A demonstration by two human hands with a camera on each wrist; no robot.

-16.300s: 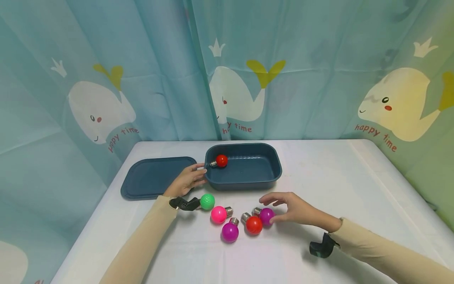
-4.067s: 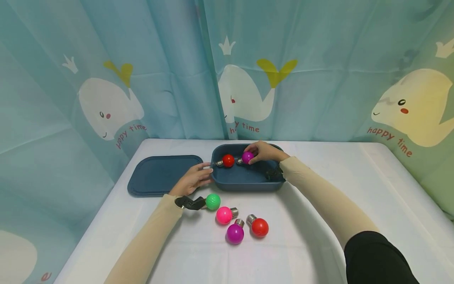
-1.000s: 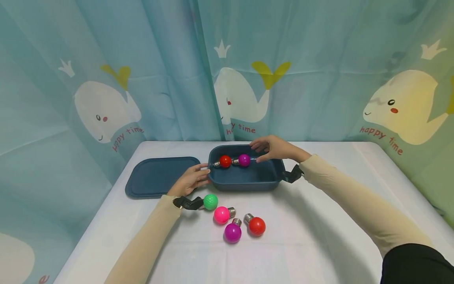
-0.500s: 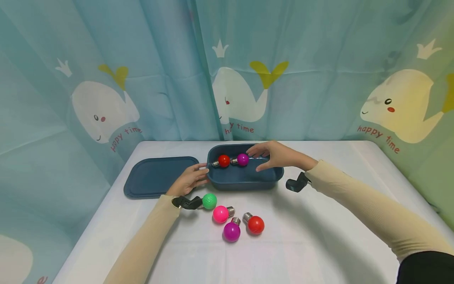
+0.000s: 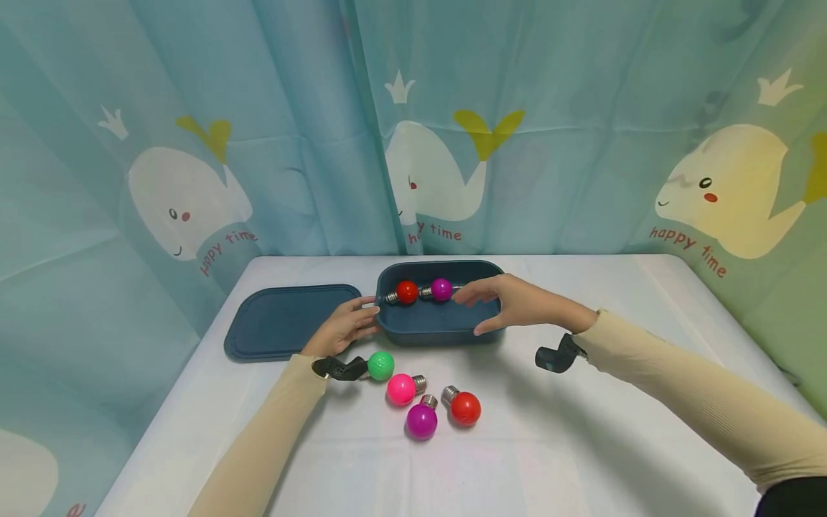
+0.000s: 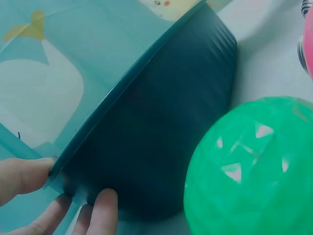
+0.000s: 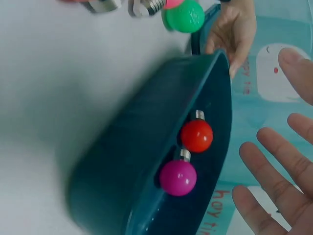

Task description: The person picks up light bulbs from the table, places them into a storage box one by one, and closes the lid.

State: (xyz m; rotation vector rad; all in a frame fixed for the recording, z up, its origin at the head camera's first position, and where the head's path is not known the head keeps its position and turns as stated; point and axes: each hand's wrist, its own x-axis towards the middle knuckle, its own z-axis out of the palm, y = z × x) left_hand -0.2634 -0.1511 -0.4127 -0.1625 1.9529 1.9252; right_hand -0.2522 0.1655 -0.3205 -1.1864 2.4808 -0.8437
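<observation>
Purple bulb [image 5: 442,289] moved into box [image 5: 446,337]; glossy, round

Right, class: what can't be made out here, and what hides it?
Head view: the right end of the box, behind the right hand.
Left wrist view: the inside of the box, behind its outer wall.
Left wrist view: the lowest part of the green ball, cut off by the bottom edge; most of the pink bulb, by the right edge.
</observation>
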